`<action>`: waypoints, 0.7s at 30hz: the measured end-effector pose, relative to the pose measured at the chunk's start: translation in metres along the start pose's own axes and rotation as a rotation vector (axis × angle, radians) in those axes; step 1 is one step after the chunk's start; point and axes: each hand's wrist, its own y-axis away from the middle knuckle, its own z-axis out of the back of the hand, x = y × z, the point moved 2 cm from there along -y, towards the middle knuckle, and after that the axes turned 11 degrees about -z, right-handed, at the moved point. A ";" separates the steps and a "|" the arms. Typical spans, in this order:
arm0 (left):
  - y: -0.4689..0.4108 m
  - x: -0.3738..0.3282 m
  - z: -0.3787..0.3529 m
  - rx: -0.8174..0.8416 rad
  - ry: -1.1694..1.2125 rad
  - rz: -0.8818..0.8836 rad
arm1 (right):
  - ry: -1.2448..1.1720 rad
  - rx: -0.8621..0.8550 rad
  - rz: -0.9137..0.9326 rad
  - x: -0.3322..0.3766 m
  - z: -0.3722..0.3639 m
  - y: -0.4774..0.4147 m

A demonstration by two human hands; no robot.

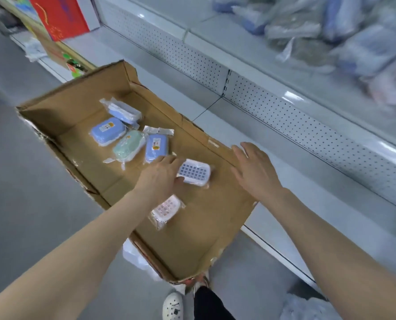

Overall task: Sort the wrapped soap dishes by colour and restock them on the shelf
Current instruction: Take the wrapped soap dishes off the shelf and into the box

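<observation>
Gripping a blue-and-white dish (pixel 193 174) by one end near the box's (pixel 76 112) right edge, the left hand (pixel 160 179) may lose it through the slick wrap, while the right hand (pixel 254 169) hovers open-fingered, holding nothing.

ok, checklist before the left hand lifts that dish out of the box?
1. Grip: ok. Left hand pinches the near end of the white-grid blue soap dish.
2. Neighbours: ok. The pink soap dish lies apart from it.
3. Right hand: ok, open above the cardboard box wall.
4. Wrap intact: cannot tell, blurred.
5. Blue spot on shelf: cannot tell, stock there is blurred.
</observation>
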 end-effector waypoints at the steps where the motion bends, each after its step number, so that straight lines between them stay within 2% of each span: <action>1: -0.001 -0.012 0.010 -0.024 -0.010 -0.047 | 0.012 -0.047 -0.017 -0.009 0.013 0.013; 7: -0.019 -0.090 0.058 -0.138 -0.063 -0.373 | 0.137 -0.258 -0.169 -0.071 0.096 0.098; 13: -0.049 -0.188 0.092 -0.215 -0.064 -0.586 | 0.224 -0.414 -0.352 -0.137 0.166 0.170; 21: -0.110 -0.336 0.115 -0.353 -0.061 -0.858 | 0.289 -0.524 -0.548 -0.252 0.221 0.234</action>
